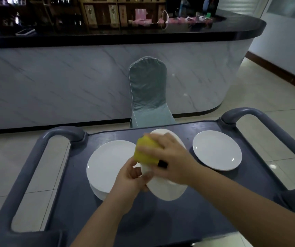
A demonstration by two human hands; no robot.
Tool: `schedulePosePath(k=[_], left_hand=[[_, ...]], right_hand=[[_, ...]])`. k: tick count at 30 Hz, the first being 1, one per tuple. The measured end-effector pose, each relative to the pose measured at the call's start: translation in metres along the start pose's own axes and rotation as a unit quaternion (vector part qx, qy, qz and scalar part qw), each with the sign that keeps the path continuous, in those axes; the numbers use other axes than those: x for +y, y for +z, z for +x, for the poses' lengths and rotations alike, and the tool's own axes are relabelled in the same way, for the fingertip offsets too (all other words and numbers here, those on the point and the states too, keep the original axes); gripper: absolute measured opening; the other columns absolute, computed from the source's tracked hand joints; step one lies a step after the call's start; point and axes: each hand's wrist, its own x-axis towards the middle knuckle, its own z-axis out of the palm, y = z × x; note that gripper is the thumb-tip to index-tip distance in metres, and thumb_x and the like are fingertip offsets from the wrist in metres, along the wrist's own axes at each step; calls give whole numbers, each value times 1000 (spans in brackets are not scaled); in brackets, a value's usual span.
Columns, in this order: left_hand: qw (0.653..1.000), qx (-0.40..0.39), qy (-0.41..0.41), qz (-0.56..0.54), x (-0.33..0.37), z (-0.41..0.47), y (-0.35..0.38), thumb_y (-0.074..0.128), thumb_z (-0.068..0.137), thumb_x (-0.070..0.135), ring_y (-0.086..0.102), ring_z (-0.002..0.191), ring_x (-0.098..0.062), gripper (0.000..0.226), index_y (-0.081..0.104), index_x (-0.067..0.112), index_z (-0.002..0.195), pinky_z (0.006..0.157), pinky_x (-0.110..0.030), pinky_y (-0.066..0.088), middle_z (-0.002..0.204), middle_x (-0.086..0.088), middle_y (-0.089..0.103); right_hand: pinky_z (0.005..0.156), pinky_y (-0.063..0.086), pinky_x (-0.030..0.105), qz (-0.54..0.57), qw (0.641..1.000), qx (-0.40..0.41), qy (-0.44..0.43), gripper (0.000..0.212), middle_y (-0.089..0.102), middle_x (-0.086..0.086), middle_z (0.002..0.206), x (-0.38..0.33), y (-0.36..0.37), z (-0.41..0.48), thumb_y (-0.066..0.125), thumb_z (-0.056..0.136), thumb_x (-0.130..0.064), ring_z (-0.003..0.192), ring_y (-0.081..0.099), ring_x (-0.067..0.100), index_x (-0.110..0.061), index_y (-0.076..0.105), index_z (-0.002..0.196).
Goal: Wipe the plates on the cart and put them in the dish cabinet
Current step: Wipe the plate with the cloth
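So the left hand (pixel 132 177) has its fingers and thumb pinched on the near-left rim of 1 white plate (pixel 168 191), holding it tilted up off the cart (pixel 187 216) roughly over the middle of the top. The right hand (pixel 169 157) is curled over a yellow sponge (pixel 145 151), gripping it and pressing it against the upper face of that plate, palm down. The right forearm comes in from the lower right and crosses over the plate, and the left forearm comes up from the bottom centre. Just left of the held plate there's a stack of plates (pixel 107 164) sitting on the cart, partly hidden behind the left hand. Off to the right, well apart, 1 single plate (pixel 217 150) lies flat. The cart has 2 grey loop handles (pixel 36 152), 1 at each end. Behind it stands a chair (pixel 148 91) in a grey-green cover, right up against a marble-look counter (pixel 54 82) with a black top.
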Motion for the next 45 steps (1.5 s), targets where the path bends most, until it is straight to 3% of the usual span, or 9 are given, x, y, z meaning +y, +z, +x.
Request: schedulePosePath(k=[2, 7, 12, 21, 29, 33, 38, 43, 45], left_hand=[[1000, 2, -1, -7, -2, -2, 0, 69, 86, 5, 66, 101, -40, 35, 58, 16, 118, 84, -58, 54, 106, -19, 70], [1000, -9, 4, -3, 1, -2, -1, 67, 85, 2, 66, 94, -43, 22, 57, 9, 103, 82, -58, 52, 97, -27, 68], [1000, 4, -15, -13, -2, 3, 3, 63, 89, -4, 67, 102, -38, 39, 57, 15, 122, 88, -61, 51, 108, -19, 70], [976, 46, -12, -211, 6, 16, 9, 53, 90, -6, 71, 76, -19, 22, 55, 12, 103, 55, -28, 57, 91, -8, 72], [918, 106, -81, -374, -10, 44, 32, 44, 99, 3, 73, 88, -24, 27, 55, 13, 122, 71, -36, 61, 114, -14, 70], [904, 104, -92, -405, -10, 44, 35, 44, 99, 5, 74, 79, -21, 25, 59, 17, 115, 57, -34, 60, 106, -7, 71], [919, 86, -111, -369, -11, 48, 51, 45, 99, 9, 70, 94, -23, 29, 56, 14, 126, 77, -36, 60, 115, -12, 70], [905, 74, -98, -408, -7, 51, 62, 44, 98, 2, 73, 86, -25, 28, 58, 16, 118, 64, -38, 61, 108, -12, 72], [910, 69, -98, -397, -7, 51, 64, 45, 98, 4, 73, 86, -24, 25, 58, 15, 116, 63, -35, 61, 111, -11, 71]], right_hand=[[97, 42, 41, -15, 998, -29, -61, 49, 51, 10, 139, 6, -5, 3, 63, 84, -29, 108, 54, 33, -28, 56, 133], [108, 35, 38, 38, 974, 107, 194, 50, 51, 8, 136, 35, -11, 26, 59, 84, -27, 118, 48, 29, -23, 58, 134], [98, 39, 43, -37, 996, -47, -73, 48, 49, 11, 141, 4, 0, 1, 58, 87, -36, 106, 52, 36, -34, 52, 134], [104, 37, 22, 131, 921, 129, 344, 47, 59, -5, 125, 94, -34, -14, 64, 87, -9, 115, 52, 9, -32, 60, 128], [95, 44, 35, -68, 982, 156, 86, 51, 51, 15, 139, 20, 27, -70, 62, 80, -19, 103, 53, 28, -24, 59, 130], [102, 41, 36, -62, 931, 275, 230, 51, 43, 7, 141, 40, 11, -87, 61, 83, -22, 114, 46, 17, -27, 54, 133], [96, 42, 34, -117, 976, 177, 53, 40, 50, 14, 140, 0, 21, -80, 54, 88, -20, 103, 50, 31, -26, 60, 127], [106, 33, 24, -71, 922, 301, 234, 51, 43, 6, 143, 24, 3, -98, 64, 82, -20, 109, 50, 29, -29, 54, 132], [102, 38, 30, -97, 935, 278, 197, 55, 45, 10, 142, 16, 3, -93, 66, 78, -17, 104, 50, 31, -28, 55, 131]])
